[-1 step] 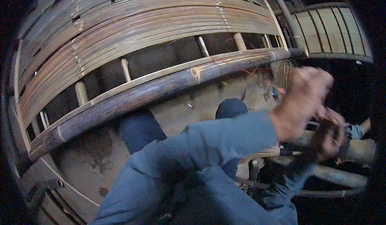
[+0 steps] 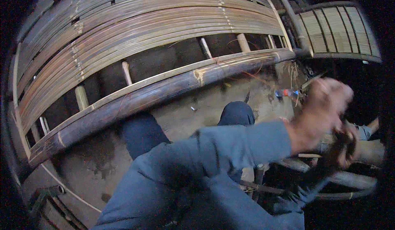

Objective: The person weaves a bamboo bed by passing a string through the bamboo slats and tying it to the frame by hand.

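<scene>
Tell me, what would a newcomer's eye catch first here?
Probably the large slatted panel across the top, edged below by a thick, dark pole. Next, at the right, the person's blurred left hand shows above the shadowed right hand. On the floor just left of the left hand, a small red-and-blue item stands out.

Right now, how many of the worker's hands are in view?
2: the left hand, at the picture's right, and the right hand just below it, by a thick bamboo pole. Both are blurred; parts may be hidden.
</scene>
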A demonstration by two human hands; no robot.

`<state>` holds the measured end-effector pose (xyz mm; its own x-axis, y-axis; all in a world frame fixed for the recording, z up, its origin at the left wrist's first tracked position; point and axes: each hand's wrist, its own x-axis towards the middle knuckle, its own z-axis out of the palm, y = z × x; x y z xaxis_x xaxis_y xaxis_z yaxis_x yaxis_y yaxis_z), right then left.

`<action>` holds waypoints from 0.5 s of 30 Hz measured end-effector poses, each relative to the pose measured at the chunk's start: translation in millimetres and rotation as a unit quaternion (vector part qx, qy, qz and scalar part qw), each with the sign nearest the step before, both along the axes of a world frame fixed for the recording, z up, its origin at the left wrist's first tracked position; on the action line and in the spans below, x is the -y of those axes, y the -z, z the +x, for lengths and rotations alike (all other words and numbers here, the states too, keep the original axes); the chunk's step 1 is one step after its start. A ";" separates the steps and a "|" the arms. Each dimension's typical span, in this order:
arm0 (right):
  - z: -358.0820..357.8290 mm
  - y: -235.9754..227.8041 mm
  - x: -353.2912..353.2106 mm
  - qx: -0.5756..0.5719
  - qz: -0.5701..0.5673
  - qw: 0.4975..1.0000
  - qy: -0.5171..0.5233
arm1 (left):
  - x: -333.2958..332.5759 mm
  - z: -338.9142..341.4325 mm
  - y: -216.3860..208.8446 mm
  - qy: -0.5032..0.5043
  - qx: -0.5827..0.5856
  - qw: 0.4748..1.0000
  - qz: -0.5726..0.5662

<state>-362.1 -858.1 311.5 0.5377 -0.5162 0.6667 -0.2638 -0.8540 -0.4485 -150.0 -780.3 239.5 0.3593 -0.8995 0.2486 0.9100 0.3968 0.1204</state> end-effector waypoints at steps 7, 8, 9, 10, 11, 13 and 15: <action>-246.9 -118.3 -53.9 0.099 0.055 0.896 0.429 | 97.4 31.7 -18.0 -0.551 0.133 0.804 0.178; -298.0 -131.2 -92.6 0.113 0.054 0.859 0.496 | 90.6 54.2 -7.3 -0.393 0.038 0.915 0.084; -335.7 -130.1 -117.0 0.112 0.075 0.822 0.553 | 82.2 92.1 15.0 -0.221 -0.057 0.974 0.003; -366.1 -125.9 -136.9 0.110 0.096 0.788 0.598 | 71.5 128.1 30.6 -0.058 -0.102 0.993 0.005; -392.4 -116.4 -153.0 0.107 0.122 0.757 0.633 | 74.1 140.2 46.9 -0.062 -0.102 0.991 0.062; -428.4 -86.0 -172.3 0.094 0.182 0.705 0.679 | 83.4 131.6 73.8 -0.045 -0.089 0.986 0.134; -445.2 -42.3 -167.8 0.016 0.221 0.674 0.705 | 81.8 108.7 85.9 -0.002 -0.066 0.985 0.158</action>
